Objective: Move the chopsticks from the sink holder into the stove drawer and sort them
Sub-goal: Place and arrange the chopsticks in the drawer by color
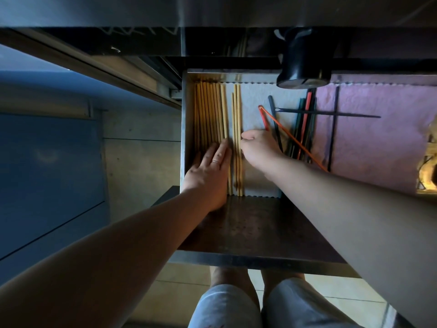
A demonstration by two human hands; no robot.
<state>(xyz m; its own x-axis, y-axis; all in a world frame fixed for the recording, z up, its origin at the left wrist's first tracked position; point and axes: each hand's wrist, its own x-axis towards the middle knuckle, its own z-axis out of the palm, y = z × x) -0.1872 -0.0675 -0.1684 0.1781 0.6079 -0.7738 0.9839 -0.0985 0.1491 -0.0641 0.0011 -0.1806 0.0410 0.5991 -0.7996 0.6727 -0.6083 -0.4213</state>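
The open stove drawer point(257, 259) holds several wooden chopsticks point(210, 110) lined up along its left wall. My left hand point(210, 171) lies flat on their near ends, fingers together, a ring on one finger. A small separate group of wooden chopsticks point(237, 110) lies just to the right, and my right hand point(257, 147) pinches them at their middle with thumb and fingertips. Further right, black, dark green and red chopsticks point(305, 124) lie in a loose crossed pile, with one thin orange-red chopstick point(295, 139) slanting across.
A white liner point(250, 110) and a pink liner point(369, 143) cover the drawer floor. A black knob point(305, 65) sticks out above the drawer's back edge. Blue cabinet fronts point(47, 162) stand to the left. My knees point(236, 304) are below the drawer front.
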